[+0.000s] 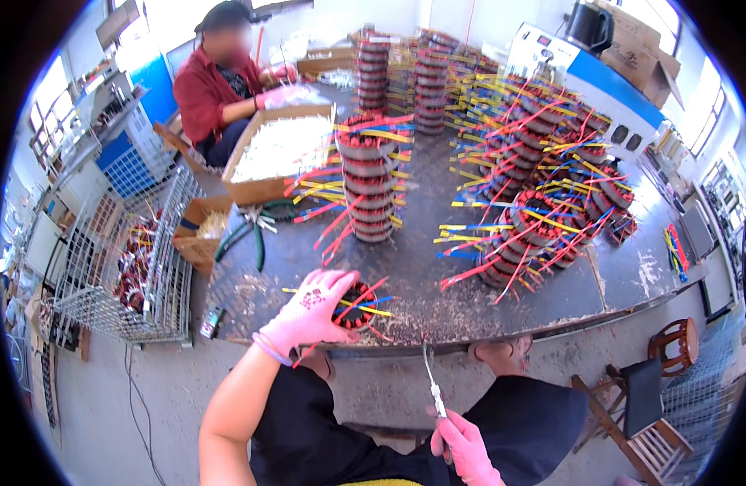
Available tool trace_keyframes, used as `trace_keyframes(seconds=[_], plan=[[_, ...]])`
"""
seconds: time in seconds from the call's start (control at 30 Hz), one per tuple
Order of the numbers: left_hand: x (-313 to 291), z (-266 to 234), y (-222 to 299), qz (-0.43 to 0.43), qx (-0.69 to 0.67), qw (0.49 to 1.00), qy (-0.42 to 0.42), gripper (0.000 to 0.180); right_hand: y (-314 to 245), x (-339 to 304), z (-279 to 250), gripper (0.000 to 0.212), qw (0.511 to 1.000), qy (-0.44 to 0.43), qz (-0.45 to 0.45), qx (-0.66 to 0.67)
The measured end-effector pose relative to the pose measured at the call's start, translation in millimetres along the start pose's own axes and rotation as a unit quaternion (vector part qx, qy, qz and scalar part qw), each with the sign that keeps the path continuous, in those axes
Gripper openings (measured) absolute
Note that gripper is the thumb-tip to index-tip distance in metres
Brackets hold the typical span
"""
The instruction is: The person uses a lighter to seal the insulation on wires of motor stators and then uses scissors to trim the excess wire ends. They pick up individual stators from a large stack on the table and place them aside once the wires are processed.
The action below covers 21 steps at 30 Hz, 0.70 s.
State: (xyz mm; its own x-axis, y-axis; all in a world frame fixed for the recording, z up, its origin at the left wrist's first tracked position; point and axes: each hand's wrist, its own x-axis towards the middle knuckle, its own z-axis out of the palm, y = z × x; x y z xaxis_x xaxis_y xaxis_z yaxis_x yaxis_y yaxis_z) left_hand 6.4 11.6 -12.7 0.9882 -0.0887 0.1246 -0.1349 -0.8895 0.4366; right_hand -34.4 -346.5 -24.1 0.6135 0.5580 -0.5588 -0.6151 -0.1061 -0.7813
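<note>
By the near table edge [421, 326], the left hand [312, 306] grips a coil [361, 314] that one tug could drop, the right hand [463, 447] a tool [437, 395].

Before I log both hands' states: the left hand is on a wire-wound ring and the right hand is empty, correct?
No: in the head view, the right hand holds a slim tool; the left hand is on a wire-wound ring.
</note>
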Motion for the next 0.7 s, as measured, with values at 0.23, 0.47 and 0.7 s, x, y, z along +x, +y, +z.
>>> trace_keyframes(seconds=[0.23,0.47,0.7], plan=[[-6,1,-3,-0.010,-0.015,1.000,-0.002,0.101,-5,8,10,0.044,1.000,0.013,0.003,-0.025],[-2,-6,-2,-0.011,-0.026,0.999,-0.022,0.098,-6,3,9,0.046,0.999,0.015,-0.018,-0.024],[1,-5,1,0.008,-0.030,0.999,-0.012,0.099,-6,-20,-11,0.039,0.997,0.052,-0.060,0.008]])
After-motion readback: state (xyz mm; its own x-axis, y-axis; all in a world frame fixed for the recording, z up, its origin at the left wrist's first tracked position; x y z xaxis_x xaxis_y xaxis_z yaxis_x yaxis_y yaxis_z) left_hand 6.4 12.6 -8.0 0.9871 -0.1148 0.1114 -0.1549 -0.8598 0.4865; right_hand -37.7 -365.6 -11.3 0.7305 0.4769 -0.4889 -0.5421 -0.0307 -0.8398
